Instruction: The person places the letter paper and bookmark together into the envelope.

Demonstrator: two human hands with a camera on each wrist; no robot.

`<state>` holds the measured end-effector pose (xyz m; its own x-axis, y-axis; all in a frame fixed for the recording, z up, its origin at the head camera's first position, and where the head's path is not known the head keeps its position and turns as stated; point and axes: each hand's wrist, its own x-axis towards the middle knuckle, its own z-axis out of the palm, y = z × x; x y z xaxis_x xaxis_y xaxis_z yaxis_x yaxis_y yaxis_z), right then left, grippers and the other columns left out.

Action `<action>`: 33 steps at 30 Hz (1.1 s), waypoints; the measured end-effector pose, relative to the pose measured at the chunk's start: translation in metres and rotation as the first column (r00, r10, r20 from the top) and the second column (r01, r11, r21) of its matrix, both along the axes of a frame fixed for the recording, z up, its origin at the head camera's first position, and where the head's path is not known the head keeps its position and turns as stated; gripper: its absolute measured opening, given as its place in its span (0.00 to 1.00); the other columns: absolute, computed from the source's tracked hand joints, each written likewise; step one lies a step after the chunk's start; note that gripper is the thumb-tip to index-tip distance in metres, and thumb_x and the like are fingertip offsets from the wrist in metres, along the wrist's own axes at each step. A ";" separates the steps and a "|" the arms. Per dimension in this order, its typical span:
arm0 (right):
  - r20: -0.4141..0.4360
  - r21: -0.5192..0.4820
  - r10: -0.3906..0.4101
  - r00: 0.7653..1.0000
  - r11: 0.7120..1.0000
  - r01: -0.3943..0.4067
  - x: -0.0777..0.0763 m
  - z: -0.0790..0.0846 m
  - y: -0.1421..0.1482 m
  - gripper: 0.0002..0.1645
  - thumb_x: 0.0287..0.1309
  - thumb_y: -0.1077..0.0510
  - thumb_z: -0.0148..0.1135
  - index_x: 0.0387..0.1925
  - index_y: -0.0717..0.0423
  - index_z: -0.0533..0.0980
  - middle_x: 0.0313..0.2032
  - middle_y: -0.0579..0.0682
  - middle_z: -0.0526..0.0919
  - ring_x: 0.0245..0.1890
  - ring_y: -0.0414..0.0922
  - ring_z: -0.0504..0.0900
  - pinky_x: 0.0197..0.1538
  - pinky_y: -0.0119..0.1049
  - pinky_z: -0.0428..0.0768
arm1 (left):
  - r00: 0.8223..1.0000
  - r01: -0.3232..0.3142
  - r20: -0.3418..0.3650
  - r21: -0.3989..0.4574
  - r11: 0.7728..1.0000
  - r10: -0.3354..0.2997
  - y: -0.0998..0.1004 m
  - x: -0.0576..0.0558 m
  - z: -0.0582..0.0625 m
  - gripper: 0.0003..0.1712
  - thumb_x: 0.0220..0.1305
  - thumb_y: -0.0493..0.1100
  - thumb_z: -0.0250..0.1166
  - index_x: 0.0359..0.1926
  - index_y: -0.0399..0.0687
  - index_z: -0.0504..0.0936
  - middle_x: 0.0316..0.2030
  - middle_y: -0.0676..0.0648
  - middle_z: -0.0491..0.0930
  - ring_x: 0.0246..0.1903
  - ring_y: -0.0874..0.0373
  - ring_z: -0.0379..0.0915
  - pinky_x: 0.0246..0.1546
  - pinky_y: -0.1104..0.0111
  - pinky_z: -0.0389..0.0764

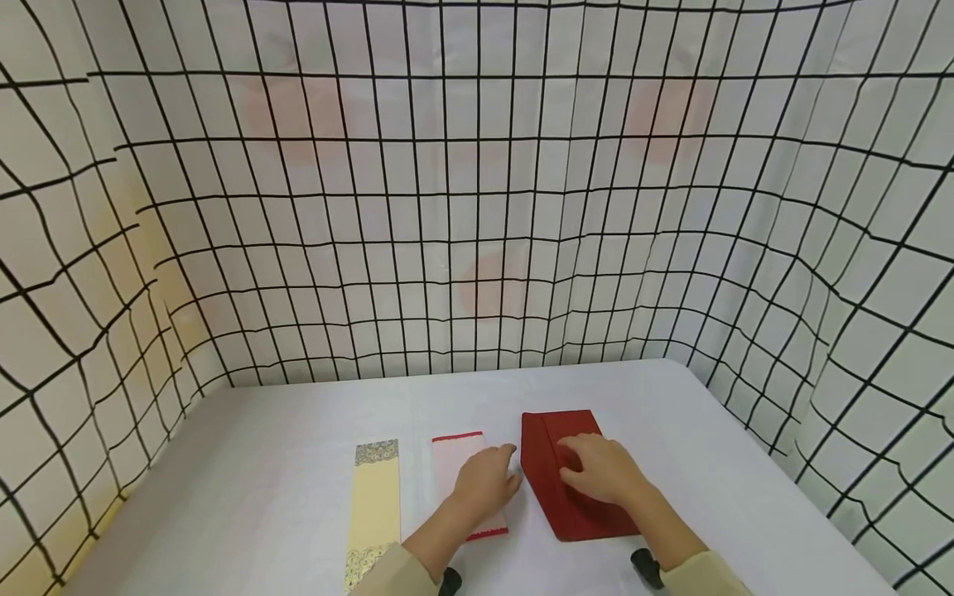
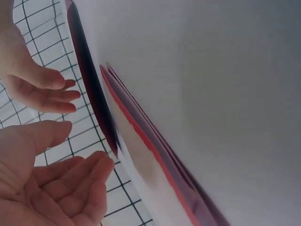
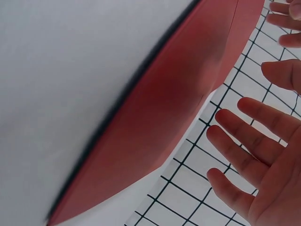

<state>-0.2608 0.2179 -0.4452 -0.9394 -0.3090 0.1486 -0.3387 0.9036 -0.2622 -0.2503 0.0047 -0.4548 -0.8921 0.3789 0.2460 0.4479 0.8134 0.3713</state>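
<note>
On the white table lies a red envelope-like folder with a fold line along its upper left part. My right hand hovers over it, fingers loosely bent and holding nothing; the right wrist view shows these fingers apart from the red folder. Left of the folder is a white folded piece with red-trimmed ends, whether paper or cloth I cannot tell. My left hand is above its right side and partly hides it. In the left wrist view, its relaxed fingers are clear of the layered white piece.
A pale yellow strip with patterned grey and floral ends lies farther left on the white table. A white wall with a black grid surrounds the table at the back and both sides. Dark wrist devices sit under the forearms.
</note>
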 end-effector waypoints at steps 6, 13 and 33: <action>-0.015 -0.006 0.007 1.000 1.000 -0.007 0.000 0.000 -0.001 0.24 0.53 0.54 0.68 0.51 0.57 0.79 0.47 0.53 0.82 0.51 0.53 0.78 0.54 0.55 0.76 | 0.997 -0.006 0.080 0.084 0.996 -0.001 0.010 -0.007 0.004 0.19 0.59 0.38 0.68 0.51 0.35 0.80 0.37 0.43 0.84 0.38 0.51 0.80 0.40 0.63 0.82; -0.018 -0.005 0.006 1.000 1.000 -0.006 -0.002 -0.001 0.000 0.23 0.53 0.53 0.68 0.51 0.57 0.79 0.47 0.52 0.82 0.51 0.52 0.78 0.53 0.54 0.76 | 0.979 -0.103 0.192 0.160 0.982 0.071 0.021 -0.016 0.005 0.13 0.58 0.34 0.68 0.43 0.32 0.80 0.30 0.42 0.81 0.29 0.52 0.75 0.30 0.64 0.80; 0.001 -0.025 -0.020 1.000 0.999 0.020 -0.003 -0.006 0.001 0.24 0.53 0.52 0.68 0.52 0.55 0.79 0.48 0.50 0.82 0.51 0.50 0.79 0.53 0.53 0.77 | 0.875 -0.265 0.476 0.328 0.907 0.083 0.026 -0.032 -0.003 0.10 0.58 0.35 0.68 0.35 0.34 0.75 0.27 0.46 0.73 0.28 0.54 0.70 0.30 0.64 0.78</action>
